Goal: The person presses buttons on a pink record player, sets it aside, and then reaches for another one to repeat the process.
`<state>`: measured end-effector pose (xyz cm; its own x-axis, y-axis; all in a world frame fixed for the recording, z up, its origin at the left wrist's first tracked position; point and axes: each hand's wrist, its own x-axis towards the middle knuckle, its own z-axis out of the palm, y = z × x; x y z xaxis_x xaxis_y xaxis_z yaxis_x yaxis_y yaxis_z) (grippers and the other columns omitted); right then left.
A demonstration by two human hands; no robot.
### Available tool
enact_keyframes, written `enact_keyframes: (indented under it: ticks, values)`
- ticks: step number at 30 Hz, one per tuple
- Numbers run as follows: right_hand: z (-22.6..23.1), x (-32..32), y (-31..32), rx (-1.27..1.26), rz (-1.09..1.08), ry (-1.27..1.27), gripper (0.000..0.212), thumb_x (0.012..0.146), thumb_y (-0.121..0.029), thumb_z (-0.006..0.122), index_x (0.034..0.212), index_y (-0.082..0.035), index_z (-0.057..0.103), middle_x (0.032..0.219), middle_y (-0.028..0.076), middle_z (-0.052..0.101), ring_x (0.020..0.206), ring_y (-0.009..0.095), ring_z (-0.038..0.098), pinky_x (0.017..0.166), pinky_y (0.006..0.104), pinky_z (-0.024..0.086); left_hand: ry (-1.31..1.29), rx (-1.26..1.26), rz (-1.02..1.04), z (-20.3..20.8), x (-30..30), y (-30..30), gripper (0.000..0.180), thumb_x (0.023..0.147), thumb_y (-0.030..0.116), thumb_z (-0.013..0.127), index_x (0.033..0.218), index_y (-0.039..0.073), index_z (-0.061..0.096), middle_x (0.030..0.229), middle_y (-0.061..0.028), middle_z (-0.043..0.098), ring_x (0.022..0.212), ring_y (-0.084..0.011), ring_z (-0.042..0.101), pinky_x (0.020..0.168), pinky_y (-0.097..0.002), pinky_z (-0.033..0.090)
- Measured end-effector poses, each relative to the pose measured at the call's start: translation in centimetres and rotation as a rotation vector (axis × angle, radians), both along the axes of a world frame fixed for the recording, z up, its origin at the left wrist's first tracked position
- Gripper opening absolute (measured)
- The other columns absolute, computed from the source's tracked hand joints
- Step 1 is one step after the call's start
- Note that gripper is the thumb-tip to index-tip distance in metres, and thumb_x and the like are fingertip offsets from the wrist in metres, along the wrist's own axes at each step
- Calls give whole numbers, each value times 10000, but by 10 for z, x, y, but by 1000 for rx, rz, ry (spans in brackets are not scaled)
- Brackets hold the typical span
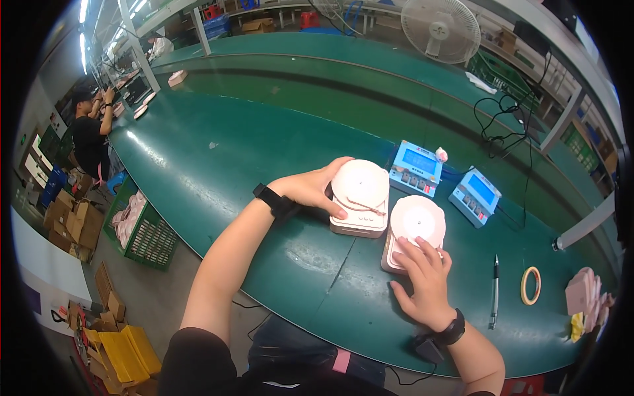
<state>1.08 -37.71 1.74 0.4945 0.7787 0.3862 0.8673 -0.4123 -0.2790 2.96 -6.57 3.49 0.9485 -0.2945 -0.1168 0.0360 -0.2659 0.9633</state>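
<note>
Two pale pink boxes shaped like small record players, each with a round white disc on top, are side by side on the green bench. My left hand [316,189] grips the left record-player-shaped box [360,191] by its left side, thumb near the front corner and fingers toward the back. A thin arm and small buttons show on its top. My right hand [426,284] lies with spread fingers over the front of the right record-player-shaped box [417,221], fingertips touching its top near the disc. The hand hides that box's front part. Both my wrists wear black bands.
Behind the boxes stand two blue devices with screens [416,169] [475,197], cabled together. A pen [495,290], a tape roll [530,286] and pink parts [584,294] lie at right. A co-worker [91,129] is at far left, near a green crate [152,241].
</note>
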Motion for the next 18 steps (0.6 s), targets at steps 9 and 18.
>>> enact_keyframes:
  ticks: [9,18]
  values:
    - [0,3,0,4,-14,5,471,660,-150,666,1115,-106,552,1313,50,467,1213,285,391,963,470,229,-8,66,4,-1,4,0,1090,576,106,820,1390,-7,104,1333,-186,359,1248,-233,349,1041,-309,283]
    - [-2,-5,-9,-39,23,-45,472,690,-166,613,1135,-50,501,1309,138,455,1244,347,348,998,477,206,-275,44,-127,-24,23,1,1124,517,201,861,1370,-34,168,1347,-174,327,1279,-248,303,1056,-319,262]
